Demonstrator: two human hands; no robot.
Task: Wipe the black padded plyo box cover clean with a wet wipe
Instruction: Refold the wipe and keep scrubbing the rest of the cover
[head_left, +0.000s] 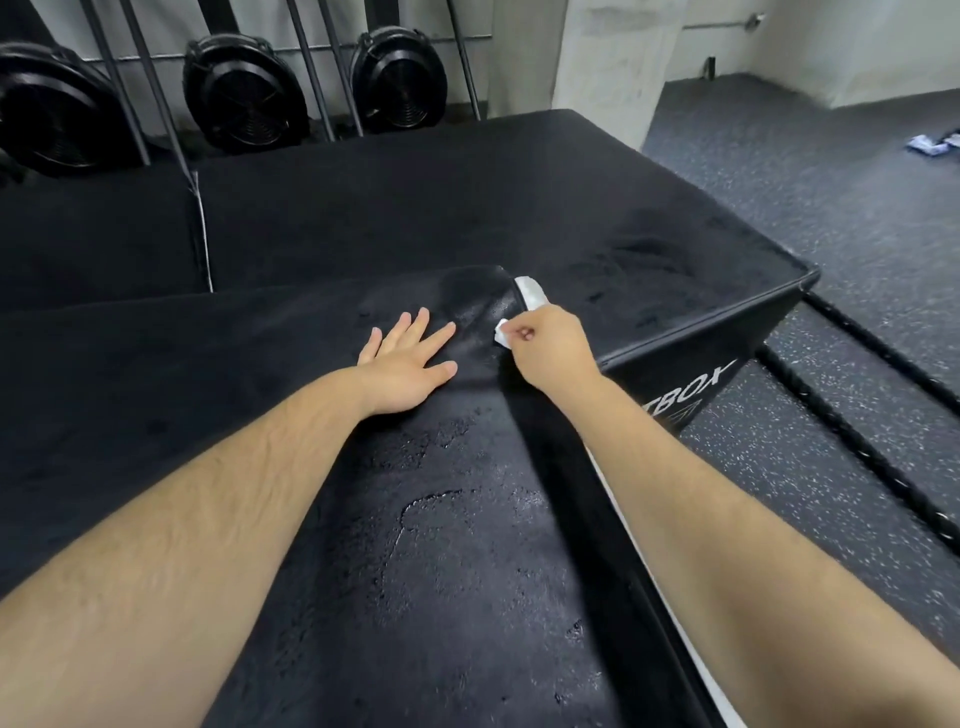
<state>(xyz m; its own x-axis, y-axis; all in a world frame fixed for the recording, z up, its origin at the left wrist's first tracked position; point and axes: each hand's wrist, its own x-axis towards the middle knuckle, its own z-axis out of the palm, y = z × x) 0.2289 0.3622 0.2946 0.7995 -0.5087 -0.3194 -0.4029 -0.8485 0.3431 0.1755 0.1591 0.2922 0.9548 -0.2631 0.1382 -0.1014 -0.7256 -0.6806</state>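
The black padded plyo box cover (441, 519) fills the lower middle of the head view, its top glossy with wet streaks. My left hand (408, 364) lies flat on it with fingers spread, near the far right corner. My right hand (550, 343) grips a white wet wipe (530, 296) against the cover's right edge at that corner. Part of the wipe sticks out beyond my fingers.
A lower black box (519, 208) with white lettering on its side sits just beyond. Black fans (239, 88) and metal bars stand at the back wall. Speckled rubber floor (831, 208) lies to the right, with a thick black rope (841, 415) and a small packet (930, 145).
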